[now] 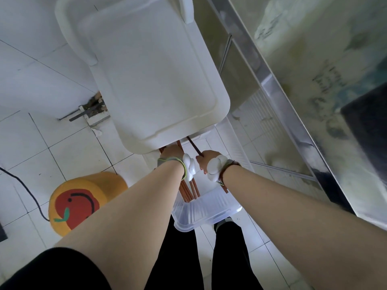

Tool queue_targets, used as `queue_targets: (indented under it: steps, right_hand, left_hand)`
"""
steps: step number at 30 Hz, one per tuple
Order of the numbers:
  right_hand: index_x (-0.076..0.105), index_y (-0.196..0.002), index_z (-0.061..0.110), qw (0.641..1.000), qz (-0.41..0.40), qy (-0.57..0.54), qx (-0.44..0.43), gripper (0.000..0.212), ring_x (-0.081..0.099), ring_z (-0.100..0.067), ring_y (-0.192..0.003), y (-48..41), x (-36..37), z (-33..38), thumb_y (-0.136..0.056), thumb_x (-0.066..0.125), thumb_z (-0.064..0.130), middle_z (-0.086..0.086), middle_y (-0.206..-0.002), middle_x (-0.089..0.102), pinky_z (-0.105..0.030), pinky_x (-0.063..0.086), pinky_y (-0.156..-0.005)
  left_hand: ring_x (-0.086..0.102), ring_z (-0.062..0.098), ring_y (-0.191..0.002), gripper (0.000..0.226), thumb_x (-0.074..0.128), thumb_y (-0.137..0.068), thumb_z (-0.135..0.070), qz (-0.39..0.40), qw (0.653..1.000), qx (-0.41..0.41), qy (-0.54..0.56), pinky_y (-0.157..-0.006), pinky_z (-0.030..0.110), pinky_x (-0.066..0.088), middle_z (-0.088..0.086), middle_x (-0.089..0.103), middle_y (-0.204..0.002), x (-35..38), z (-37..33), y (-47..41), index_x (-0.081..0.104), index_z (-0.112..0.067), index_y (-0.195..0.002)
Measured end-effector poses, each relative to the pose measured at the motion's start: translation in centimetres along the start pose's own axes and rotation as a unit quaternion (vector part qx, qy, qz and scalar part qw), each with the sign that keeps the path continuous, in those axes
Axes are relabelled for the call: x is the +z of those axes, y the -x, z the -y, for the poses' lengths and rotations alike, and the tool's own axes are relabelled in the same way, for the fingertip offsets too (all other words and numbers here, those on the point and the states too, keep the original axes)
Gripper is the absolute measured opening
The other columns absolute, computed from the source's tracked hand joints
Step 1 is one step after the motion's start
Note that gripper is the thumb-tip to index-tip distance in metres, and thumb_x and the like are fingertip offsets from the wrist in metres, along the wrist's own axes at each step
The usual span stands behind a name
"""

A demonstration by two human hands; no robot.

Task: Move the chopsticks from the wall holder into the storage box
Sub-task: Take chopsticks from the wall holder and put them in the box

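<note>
chopsticks over the open storage box

our left hand (pixel 172 152) grips a bundle of chopsticks (pixel 189 191) whose ends hang over the clear storage box (pixel 206 212); our right hand (pixel 206 161) is closed on a single one (pixel 193 146). they look light, stiff and smooth, so we judge mid-shaft holds safest. the white lid (pixel 155 76) hides the tips; an orange stool (pixel 81 200) stands near on the floor.

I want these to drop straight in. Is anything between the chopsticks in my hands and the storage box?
Partly: the white lid covers the far end of the storage box. The near end lies open under the chopsticks.
</note>
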State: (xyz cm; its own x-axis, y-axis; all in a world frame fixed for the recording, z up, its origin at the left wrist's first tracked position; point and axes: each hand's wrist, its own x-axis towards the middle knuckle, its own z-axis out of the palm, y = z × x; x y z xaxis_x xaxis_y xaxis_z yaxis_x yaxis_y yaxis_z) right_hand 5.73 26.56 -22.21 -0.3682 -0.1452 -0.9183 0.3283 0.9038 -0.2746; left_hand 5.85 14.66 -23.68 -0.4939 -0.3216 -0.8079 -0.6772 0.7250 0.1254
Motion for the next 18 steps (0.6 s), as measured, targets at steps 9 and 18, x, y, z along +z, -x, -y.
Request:
queue_targets:
  steps: [9, 18]
  right_hand:
    - [0.052, -0.098, 0.013, 0.996, -0.045, 0.076, -0.025, 0.032, 0.053, -0.026, -0.085, -0.3, 0.7, -0.9, -0.097, 0.031, 0.036, -0.012, -0.114, 0.064, -0.029, 0.037, -0.073]
    - [0.054, -0.119, 0.006, 0.998, -0.039, 0.044, -0.038, 0.034, 0.060, -0.030, -0.107, 1.9, 0.6, 0.1, -0.095, 0.044, 0.028, -0.012, -0.119, 0.062, -0.027, 0.040, -0.076]
  left_hand:
    - [0.027, 0.020, -0.094, 0.055, 0.046, -0.097, -0.010, -0.007, 1.000, 0.001, -0.028, -0.079, 0.025, 0.020, 0.001, 0.011, -0.063, -0.8, -0.4, 1.6, 0.008, -0.018, -0.058]
    - [0.056, 0.026, -0.086, 0.037, 0.057, -0.089, -0.013, 0.090, 0.994, 0.032, 0.054, -0.083, 0.031, 0.050, 0.008, 0.050, -0.075, -2.5, 0.0, 3.8, 0.036, -0.018, -0.059]
